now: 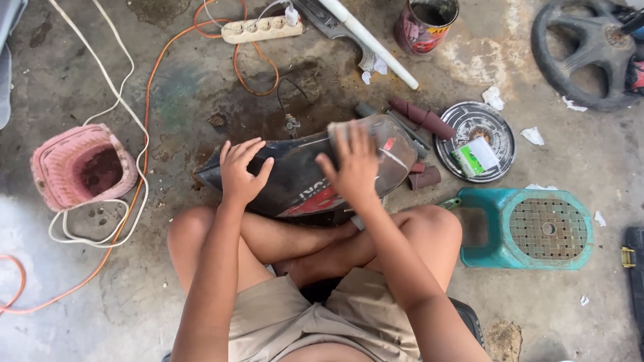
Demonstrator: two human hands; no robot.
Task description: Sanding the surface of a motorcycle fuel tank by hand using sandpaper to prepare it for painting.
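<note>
One camera on head, looks straight down, close above crossed legs (315,248) and concrete floor (201,87).
</note>
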